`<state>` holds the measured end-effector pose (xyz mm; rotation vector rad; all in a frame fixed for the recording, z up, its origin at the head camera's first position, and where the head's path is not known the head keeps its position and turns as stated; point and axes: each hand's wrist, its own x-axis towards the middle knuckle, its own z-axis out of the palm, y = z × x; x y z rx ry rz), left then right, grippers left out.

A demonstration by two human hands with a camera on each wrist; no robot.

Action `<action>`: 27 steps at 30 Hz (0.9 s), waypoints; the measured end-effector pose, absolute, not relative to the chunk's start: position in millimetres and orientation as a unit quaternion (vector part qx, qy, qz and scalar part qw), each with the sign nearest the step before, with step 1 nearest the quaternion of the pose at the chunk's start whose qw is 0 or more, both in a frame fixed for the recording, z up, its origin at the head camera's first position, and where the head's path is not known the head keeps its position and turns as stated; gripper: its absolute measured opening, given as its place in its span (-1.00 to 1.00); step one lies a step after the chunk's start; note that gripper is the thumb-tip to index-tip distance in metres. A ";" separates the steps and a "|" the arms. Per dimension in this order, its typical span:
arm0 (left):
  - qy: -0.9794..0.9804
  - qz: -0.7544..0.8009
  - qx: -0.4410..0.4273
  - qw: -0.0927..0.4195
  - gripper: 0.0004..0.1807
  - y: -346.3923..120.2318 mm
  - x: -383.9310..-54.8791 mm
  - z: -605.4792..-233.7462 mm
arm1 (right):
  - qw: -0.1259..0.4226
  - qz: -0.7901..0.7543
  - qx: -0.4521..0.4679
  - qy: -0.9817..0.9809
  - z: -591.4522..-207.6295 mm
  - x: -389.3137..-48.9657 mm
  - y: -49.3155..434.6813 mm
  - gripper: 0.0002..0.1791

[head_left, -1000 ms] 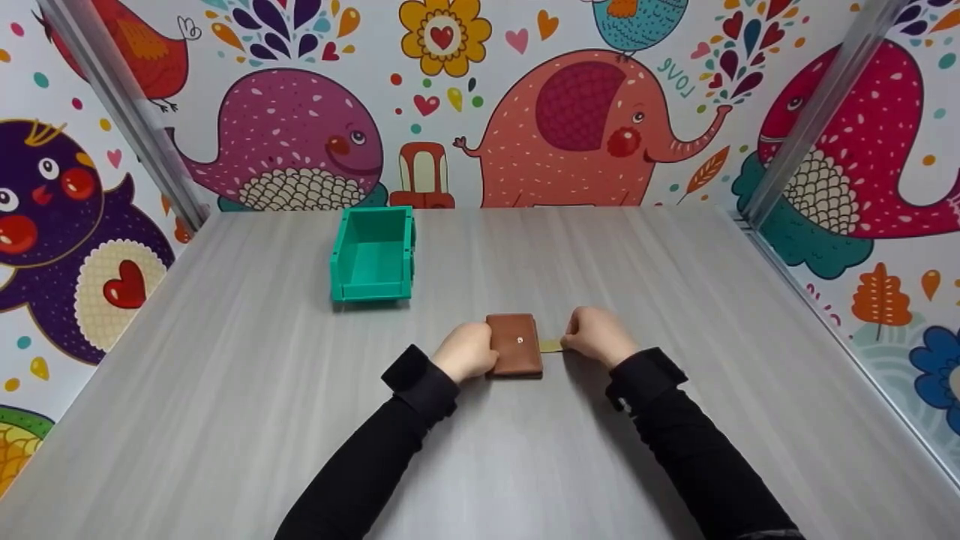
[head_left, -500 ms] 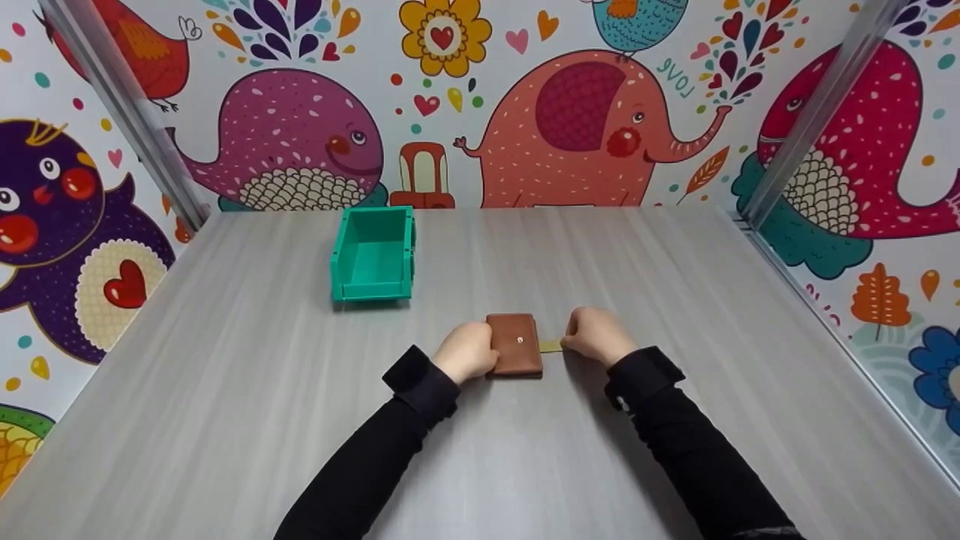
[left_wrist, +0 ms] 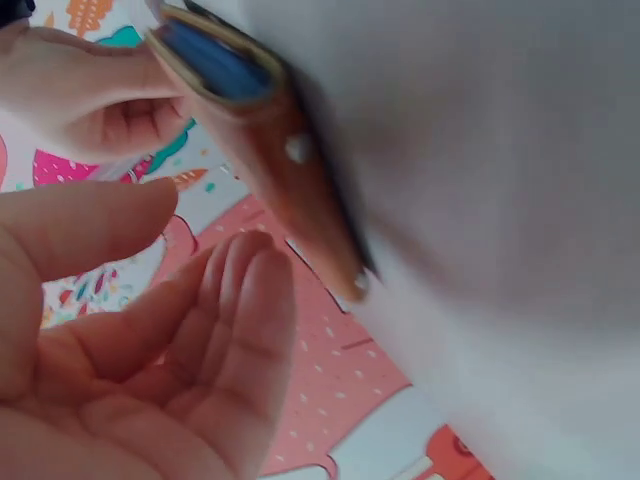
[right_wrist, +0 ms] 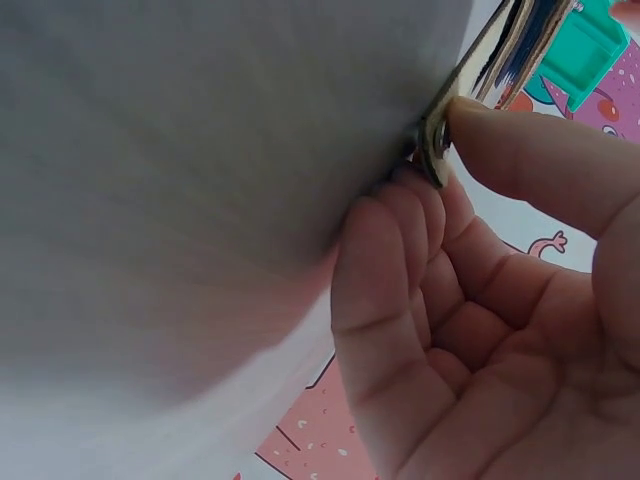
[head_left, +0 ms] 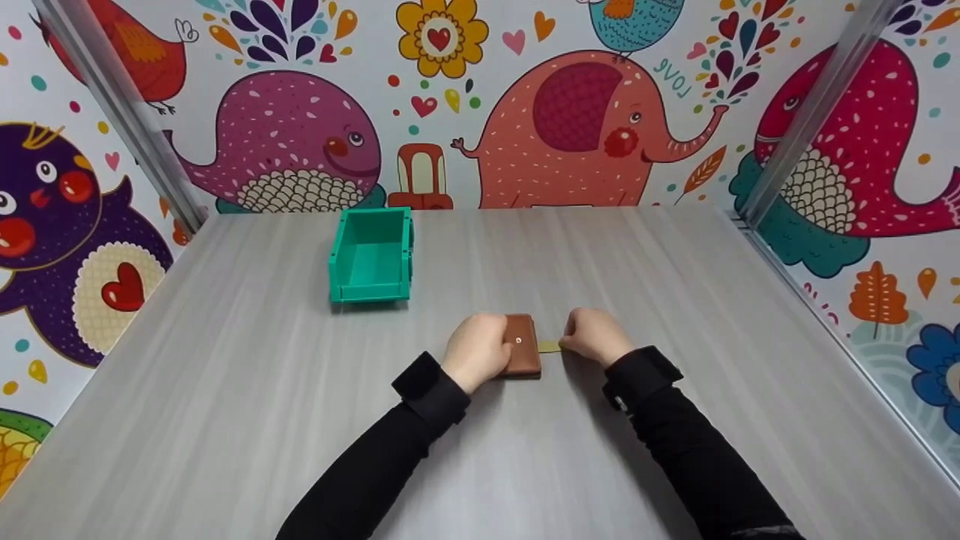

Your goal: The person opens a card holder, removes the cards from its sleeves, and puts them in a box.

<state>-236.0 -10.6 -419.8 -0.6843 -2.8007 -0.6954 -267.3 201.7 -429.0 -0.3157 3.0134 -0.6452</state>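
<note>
A brown leather wallet [head_left: 525, 352] lies on the table just right of centre, a small metal snap on its face. From its right side sticks out a narrow yellowish closure strap [head_left: 550, 346]. My right hand [head_left: 598, 335] pinches the end of this strap between thumb and fingertips; the right wrist view shows the snap on the strap [right_wrist: 436, 135] there. My left hand [head_left: 477, 349] overlaps the wallet's left part in the head view. In the left wrist view its thumb [left_wrist: 110, 225] and fingers stand apart with nothing between them, close to the wallet [left_wrist: 265, 165], whose blue inside shows at one end.
A green plastic bin [head_left: 371, 255] stands at the back left of the pale wood-look table [head_left: 225, 390]. White panels with cartoon animals [head_left: 570, 127] close off the back and both sides, with metal posts [head_left: 825, 112] at the corners.
My left hand has let go of the wallet's left edge and moved slightly right, over its face. The right hand keeps its pinch on the strap; the wallet has hardly moved.
</note>
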 end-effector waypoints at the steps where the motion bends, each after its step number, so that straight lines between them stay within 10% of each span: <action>1: -0.939 -0.233 -0.237 0.091 -0.93 -8.3 -234.9 -419.0 | 0.022 -0.208 -0.103 0.972 -429.0 -267.3 201.8 -0.92; 27: -0.948 -0.155 -0.262 0.093 -0.73 26.6 -222.6 -431.3 | 0.033 -0.221 -0.097 0.970 -428.6 -266.9 202.8 -0.91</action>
